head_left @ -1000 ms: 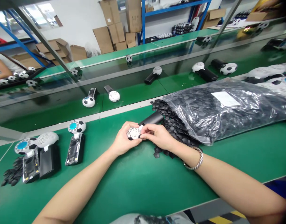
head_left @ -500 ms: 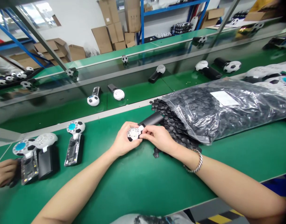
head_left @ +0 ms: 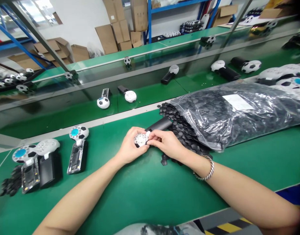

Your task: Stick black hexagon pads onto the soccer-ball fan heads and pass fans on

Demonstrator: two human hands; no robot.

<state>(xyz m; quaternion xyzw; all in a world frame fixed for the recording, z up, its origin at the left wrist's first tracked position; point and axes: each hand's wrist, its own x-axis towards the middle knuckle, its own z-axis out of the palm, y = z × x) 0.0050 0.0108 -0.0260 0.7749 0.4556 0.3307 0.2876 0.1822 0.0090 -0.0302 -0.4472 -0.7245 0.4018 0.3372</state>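
Note:
My left hand (head_left: 131, 145) is closed around the round white vented head of a football-patterned handheld fan (head_left: 141, 139). Some black patches show on the head. Its black handle (head_left: 159, 125) points away to the upper right, toward the loose pieces. Thumb and finger of my right hand (head_left: 166, 143) pinch a small black pentagon piece (head_left: 147, 142) at the head's right edge; fingers partly cover it. Just right of the fan, loose black pentagon pieces (head_left: 189, 138) spill from a large clear plastic bag (head_left: 213, 114).
Left on the green table (head_left: 130, 195) lie a fan with a clear handle (head_left: 77, 156), two more fans (head_left: 47, 166) side by side, and a small black pile (head_left: 12, 182). Beyond the table edge, a green conveyor (head_left: 145, 94) carries several fans. More fans (head_left: 287, 78) lie beyond the bag.
Fans on the near conveyor have shifted right; those on the far strip moved slightly left. A co-worker's hand at the left has gone from view, uncovering the black pile. My hands barely moved.

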